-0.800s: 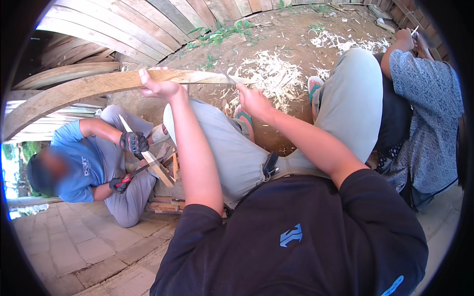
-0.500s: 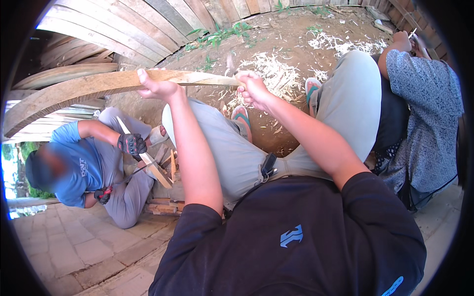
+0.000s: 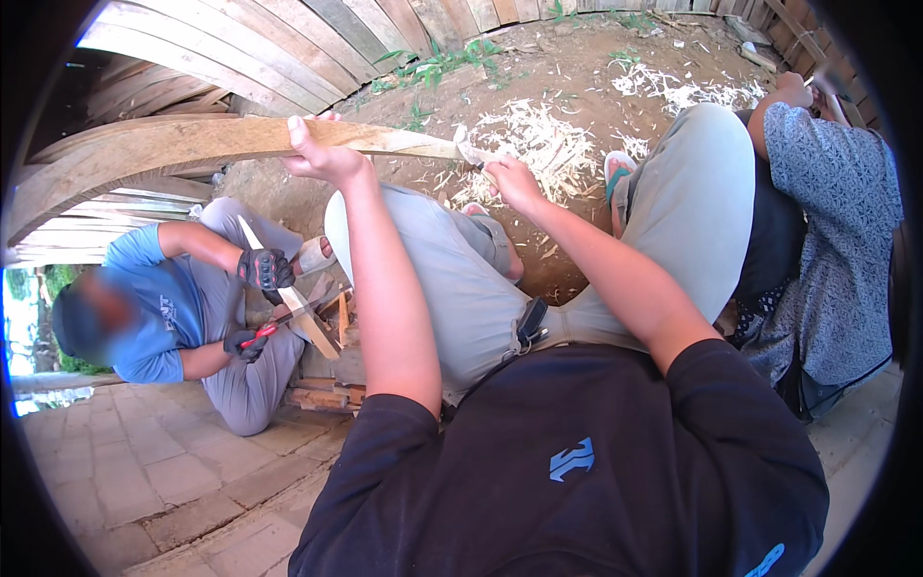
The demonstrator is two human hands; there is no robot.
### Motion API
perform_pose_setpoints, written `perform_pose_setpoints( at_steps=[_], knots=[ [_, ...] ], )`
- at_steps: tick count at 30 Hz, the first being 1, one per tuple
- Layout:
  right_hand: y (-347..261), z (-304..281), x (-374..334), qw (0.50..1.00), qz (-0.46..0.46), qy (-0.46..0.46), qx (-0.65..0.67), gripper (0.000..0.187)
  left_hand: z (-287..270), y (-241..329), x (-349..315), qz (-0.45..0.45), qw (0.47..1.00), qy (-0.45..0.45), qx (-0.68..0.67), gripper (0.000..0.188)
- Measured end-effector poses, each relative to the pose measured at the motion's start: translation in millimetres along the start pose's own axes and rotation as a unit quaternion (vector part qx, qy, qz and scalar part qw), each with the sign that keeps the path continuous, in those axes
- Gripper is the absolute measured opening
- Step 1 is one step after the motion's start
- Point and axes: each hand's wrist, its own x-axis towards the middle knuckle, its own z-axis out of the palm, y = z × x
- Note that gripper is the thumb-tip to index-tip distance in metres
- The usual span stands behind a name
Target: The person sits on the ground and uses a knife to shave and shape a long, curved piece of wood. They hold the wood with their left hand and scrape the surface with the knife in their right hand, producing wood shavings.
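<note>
Gripping the long wooden plank (image 3: 192,154), the left hand (image 3: 317,154) is holding it while the right hand (image 3: 514,181) is clasping a knife (image 3: 471,152) at its edge.

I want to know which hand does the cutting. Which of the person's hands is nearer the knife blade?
Right. The right hand grips the handle just behind the knife blade; the left hand grips the long wooden plank farther to the left.

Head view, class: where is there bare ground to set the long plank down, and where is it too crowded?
Free: the paved floor at lower left, below the crouching co-worker, and the bare dirt between the board fence and the shavings. Crowded: around the left hand, right hand and plank, and beside the seated person at right.
</note>
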Motion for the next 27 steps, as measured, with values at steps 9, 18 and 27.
perform_pose_setpoints(
  at_steps=[9,18,27],
  knots=[
    [-8.8,-6.7,-8.7,0.999,0.009,-0.013,-0.041,0.023,0.2,3.5,-2.1,0.006,1.0,0.003,0.018,0.035],
    [-10.4,-20.6,7.2,0.998,-0.007,-0.037,-0.059,0.024,-12.5,-3.8,6.7,0.001,0.999,-0.04,0.002,0.034],
    [-23.5,-24.6,-1.8,0.996,0.034,-0.055,-0.068,0.022,-16.0,-1.7,7.1,-0.003,0.999,-0.033,0.015,0.034]
  ],
)
